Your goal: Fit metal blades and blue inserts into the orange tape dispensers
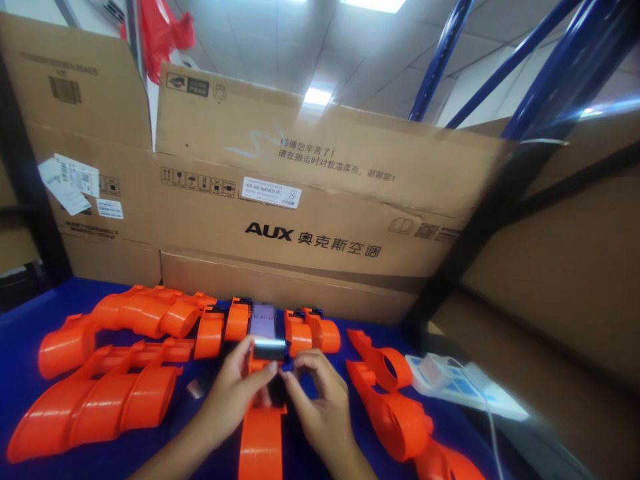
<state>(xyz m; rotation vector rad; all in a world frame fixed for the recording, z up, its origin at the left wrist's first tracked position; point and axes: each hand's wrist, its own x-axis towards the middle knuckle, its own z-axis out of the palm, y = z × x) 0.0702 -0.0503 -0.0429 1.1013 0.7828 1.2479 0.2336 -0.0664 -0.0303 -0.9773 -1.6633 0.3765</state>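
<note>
Nearest: orange part (pixel 261 440) lies lengthwise on the blue table (pixel 20 333), near centre, its far end under both hands; left hand (pixel 231 393) comes in from near left, thumb and forefinger pinching the near edge of a small shiny roller (pixel 270 348) at the part's far end; right hand (pixel 316 399) comes from near right, fingers curled, tips pressed together on a dark piece (pixel 280 390) just under the roller; can't tell what that piece is; the two hands' fingertips almost touch.

Small grey bit (pixel 195 389) on the table just left of the left hand.

Left: two big orange shells, near shell (pixel 100 403) and far shell (pixel 125 319), lying side by side.

Right: orange ring part (pixel 387 400) runs from mid-table toward the near right corner; beyond it a white sheet (pixel 463 387) with a thin white cable (pixel 493 433) across it.

Just past the roller: row of short orange pieces (pixel 305 331) with a blurred purple patch (pixel 263 320) in the middle.

Far: cardboard box (pixel 300 220) marked AUX stands along the table's far edge, white label on its face; more cartons left and right; blue rack struts (pixel 440 60) top right; red bag (pixel 160 30) top left; ceiling lights overhead.
</note>
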